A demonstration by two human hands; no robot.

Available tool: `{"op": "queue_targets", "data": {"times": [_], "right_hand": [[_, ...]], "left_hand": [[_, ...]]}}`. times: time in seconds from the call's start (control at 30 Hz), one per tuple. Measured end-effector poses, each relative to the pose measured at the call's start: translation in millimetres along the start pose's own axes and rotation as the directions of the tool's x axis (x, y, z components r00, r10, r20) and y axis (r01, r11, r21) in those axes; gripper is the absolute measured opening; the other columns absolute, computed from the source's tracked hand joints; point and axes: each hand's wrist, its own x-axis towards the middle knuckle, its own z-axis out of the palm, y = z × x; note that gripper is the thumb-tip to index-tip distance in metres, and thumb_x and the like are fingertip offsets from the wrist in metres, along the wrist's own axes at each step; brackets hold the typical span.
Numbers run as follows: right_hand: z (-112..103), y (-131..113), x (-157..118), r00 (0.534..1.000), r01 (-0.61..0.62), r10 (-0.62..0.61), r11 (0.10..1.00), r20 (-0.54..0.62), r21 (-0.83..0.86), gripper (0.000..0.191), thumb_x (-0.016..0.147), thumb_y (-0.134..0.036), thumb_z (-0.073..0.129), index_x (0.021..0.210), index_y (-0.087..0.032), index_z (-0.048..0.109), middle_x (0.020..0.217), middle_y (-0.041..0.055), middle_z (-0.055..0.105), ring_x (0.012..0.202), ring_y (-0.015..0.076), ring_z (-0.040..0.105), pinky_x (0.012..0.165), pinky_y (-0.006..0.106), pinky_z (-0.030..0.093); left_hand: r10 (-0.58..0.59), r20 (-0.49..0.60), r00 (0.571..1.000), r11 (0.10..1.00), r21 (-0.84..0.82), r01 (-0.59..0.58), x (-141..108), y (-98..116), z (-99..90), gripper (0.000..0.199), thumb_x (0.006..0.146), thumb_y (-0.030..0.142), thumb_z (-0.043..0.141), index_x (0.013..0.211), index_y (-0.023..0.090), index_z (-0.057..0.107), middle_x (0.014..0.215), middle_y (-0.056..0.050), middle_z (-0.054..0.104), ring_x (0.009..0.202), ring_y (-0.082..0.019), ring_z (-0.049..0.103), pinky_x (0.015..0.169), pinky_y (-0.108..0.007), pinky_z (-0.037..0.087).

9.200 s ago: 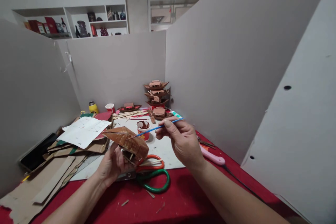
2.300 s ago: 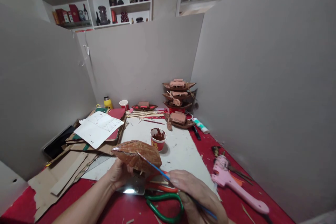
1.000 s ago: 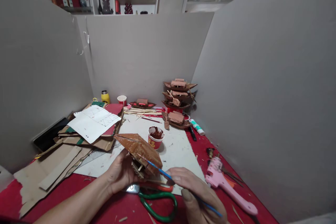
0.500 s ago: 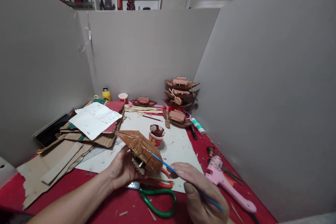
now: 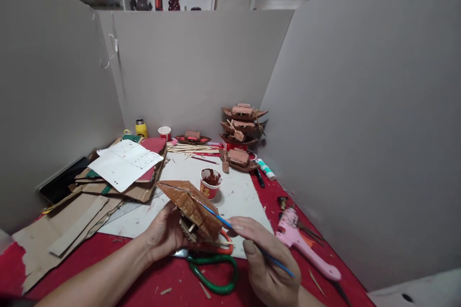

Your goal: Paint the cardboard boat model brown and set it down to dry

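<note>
My left hand [image 5: 166, 236] grips a brown model boat [image 5: 192, 204], tilted so its glossy underside faces up; the fingers beneath are partly hidden. Between the thumb and fingers of my right hand [image 5: 264, 249] is a thin blue paintbrush [image 5: 221, 220], its tip against the boat's hull. Just beyond the boat stands a paper cup [image 5: 211, 184] with dark brown paint inside. Below the boat lie scissors [image 5: 212, 273] with one green and one orange handle, partly covered by it.
Flattened cardboard [image 5: 82, 216] and a drawn-on paper sheet [image 5: 125, 164] lie at left. Several finished model boats [image 5: 242, 127] are stacked at the back right. A pink glue gun [image 5: 306, 249] lies at right. Thin wooden sticks [image 5: 194, 148] lie at the back. Grey partitions enclose the table.
The whole view has shifted slightly, so most things appear a little further left. Both hands keep their holds, and the brush still touches the hull.
</note>
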Motion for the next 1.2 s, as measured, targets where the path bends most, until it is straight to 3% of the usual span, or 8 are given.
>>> {"op": "queue_targets", "data": {"times": [0.2, 0.4, 0.57, 0.77, 0.97, 1.2], "right_hand": [[2, -2, -2, 0.992, -0.086, 0.083, 0.996, -0.097, -0.027, 0.032, 0.093, -0.008, 0.054, 0.119, -0.021, 0.066, 0.106, 0.0092, 0.076, 0.097, 0.0227, 0.074, 0.084, 0.041, 0.064], [2, -9, 6, 1.000, -0.006, 0.006, 1.000, 0.000, -0.007, 0.028, 0.096, -0.014, 0.052, 0.120, -0.021, 0.065, 0.102, 0.0098, 0.077, 0.096, 0.0235, 0.074, 0.084, 0.041, 0.064], [4, -5, 4, 0.991, -0.095, 0.093, 0.995, -0.097, -0.021, 0.030, 0.093, -0.008, 0.053, 0.117, -0.021, 0.066, 0.103, 0.0091, 0.076, 0.097, 0.0227, 0.073, 0.084, 0.040, 0.064], [4, -7, 6, 1.000, -0.004, 0.003, 1.000, -0.014, -0.002, 0.034, 0.093, -0.007, 0.053, 0.124, -0.019, 0.063, 0.107, 0.0090, 0.075, 0.102, 0.0210, 0.072, 0.091, 0.038, 0.061], [3, -6, 3, 0.993, -0.076, 0.068, 0.994, -0.097, -0.081, 0.028, 0.093, -0.009, 0.054, 0.115, -0.020, 0.067, 0.102, 0.0090, 0.076, 0.095, 0.0221, 0.073, 0.085, 0.038, 0.064], [1, -14, 9, 0.997, 0.076, -0.074, 0.996, 0.030, -0.045, 0.031, 0.096, -0.013, 0.051, 0.124, -0.019, 0.064, 0.102, 0.0108, 0.077, 0.096, 0.0247, 0.075, 0.083, 0.041, 0.065]], "left_hand": [[0.033, -0.046, 0.998, 0.999, -0.030, -0.034, 1, 1, -1.7, 0.059, 0.072, 0.061, 0.073, 0.103, 0.013, 0.064, 0.093, -0.013, 0.075, 0.080, -0.029, 0.070, 0.074, -0.041, 0.052], [0.014, -0.046, 0.999, 0.999, -0.050, -0.016, 2, 0, -2.6, 0.055, 0.076, 0.056, 0.072, 0.105, 0.011, 0.063, 0.094, -0.015, 0.075, 0.079, -0.028, 0.071, 0.075, -0.041, 0.052], [0.039, -0.047, 0.998, 0.997, -0.060, -0.042, 3, 1, -6.2, 0.055, 0.076, 0.059, 0.070, 0.104, 0.013, 0.064, 0.091, -0.013, 0.075, 0.080, -0.029, 0.071, 0.076, -0.042, 0.052], [0.000, -0.062, 0.998, 0.998, -0.056, -0.004, 0, -2, -2.1, 0.053, 0.077, 0.054, 0.070, 0.109, 0.013, 0.064, 0.096, -0.013, 0.074, 0.091, -0.031, 0.069, 0.082, -0.045, 0.051], [0.056, -0.101, 0.993, 0.991, -0.119, -0.068, 0, 0, -3.9, 0.045, 0.076, 0.047, 0.073, 0.105, 0.014, 0.065, 0.091, -0.011, 0.075, 0.088, -0.029, 0.069, 0.083, -0.043, 0.051], [0.048, -0.071, 0.996, 0.991, -0.121, -0.057, 1, 0, -6.4, 0.050, 0.074, 0.051, 0.074, 0.105, 0.012, 0.066, 0.090, -0.011, 0.075, 0.085, -0.028, 0.069, 0.080, -0.041, 0.051]]}}
